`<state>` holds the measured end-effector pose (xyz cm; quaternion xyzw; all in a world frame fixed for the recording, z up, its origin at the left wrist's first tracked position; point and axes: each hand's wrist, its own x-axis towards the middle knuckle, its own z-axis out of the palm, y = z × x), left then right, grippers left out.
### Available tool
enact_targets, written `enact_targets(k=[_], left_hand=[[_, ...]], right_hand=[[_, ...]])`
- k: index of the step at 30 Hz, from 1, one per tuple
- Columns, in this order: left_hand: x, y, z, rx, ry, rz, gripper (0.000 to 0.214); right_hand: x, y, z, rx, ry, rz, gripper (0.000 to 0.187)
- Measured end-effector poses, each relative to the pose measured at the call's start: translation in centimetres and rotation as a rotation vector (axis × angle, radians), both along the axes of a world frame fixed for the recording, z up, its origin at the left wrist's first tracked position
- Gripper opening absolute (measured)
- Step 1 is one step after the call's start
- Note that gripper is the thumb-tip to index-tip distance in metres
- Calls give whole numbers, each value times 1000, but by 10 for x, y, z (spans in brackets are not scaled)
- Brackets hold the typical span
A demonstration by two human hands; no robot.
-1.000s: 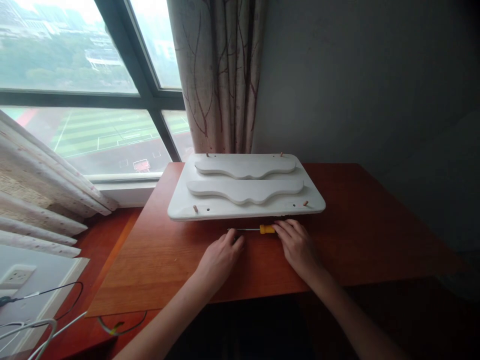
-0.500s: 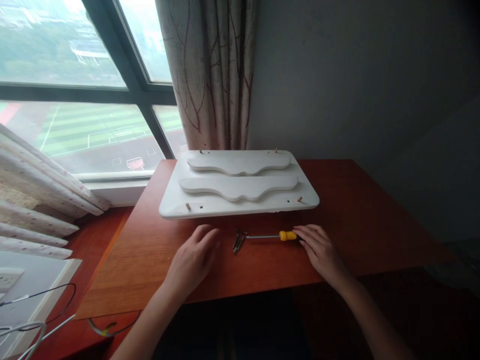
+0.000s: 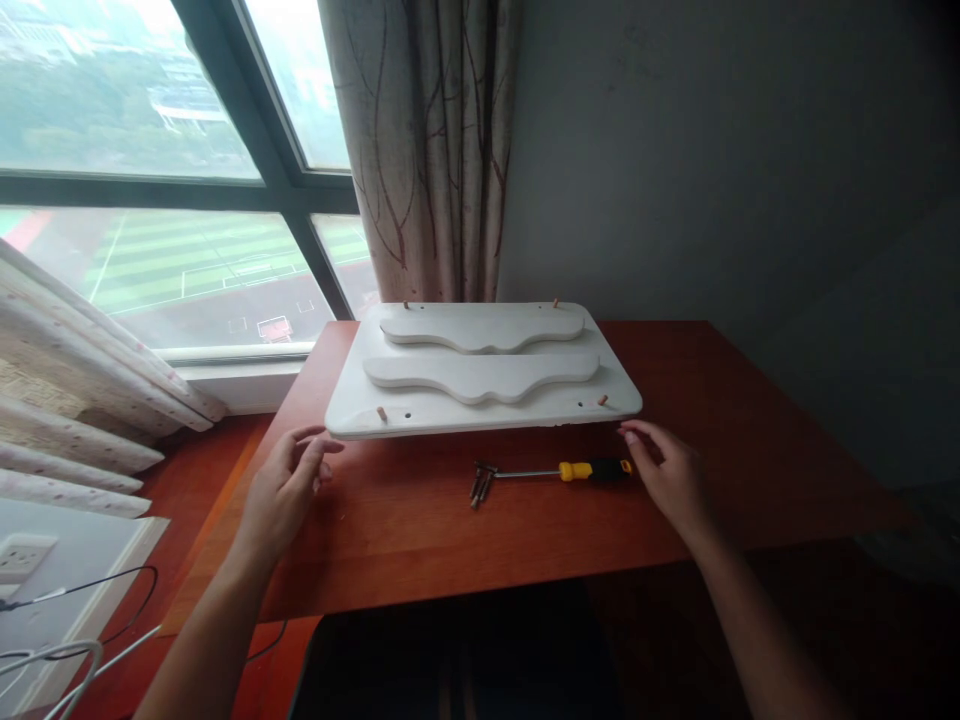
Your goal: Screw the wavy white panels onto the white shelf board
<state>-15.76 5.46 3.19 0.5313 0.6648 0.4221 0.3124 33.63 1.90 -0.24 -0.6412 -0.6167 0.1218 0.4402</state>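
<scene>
Both hands are hovering w/ fingers spread, gripping nothing: left hand (image 3: 283, 487) near the board's left corner, right hand (image 3: 670, 475) just beside the screwdriver (image 3: 561, 471) w/ yellow-black handle, thin steel shaft. Dark screws (image 3: 480, 483) are lying at its tip on the glossy red-brown wood table (image 3: 750, 440). Beyond, a smooth white panel (image 3: 480, 408) is carrying two wavy slats & wooden dowels (image 3: 381, 413). Patterned curtain (image 3: 427, 150), window (image 3: 135, 140) behind.
</scene>
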Motion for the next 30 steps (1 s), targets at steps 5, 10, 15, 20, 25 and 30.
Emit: enact_targets(k=[5,10,15,20,25,30], left_hand=[[11,20,2,-23,-391,-49,73],[21,24,6,7,-385,-46,58],[11,22,4,11,-361,-19,54],[-3,15,0,8,-334,1,56],[-9,8,2,-11,-274,-24,62],[-12,-6,-3,-2,-140,91,74]], right_hand=[[20,41,-7,-81,444,-262,55],[19,59,-17,-131,518,-251,60],[12,49,-18,-130,541,-233,64],[4,31,-15,-148,508,-182,63],[1,24,-15,-169,518,-186,66],[3,8,-5,-116,192,-295,70]])
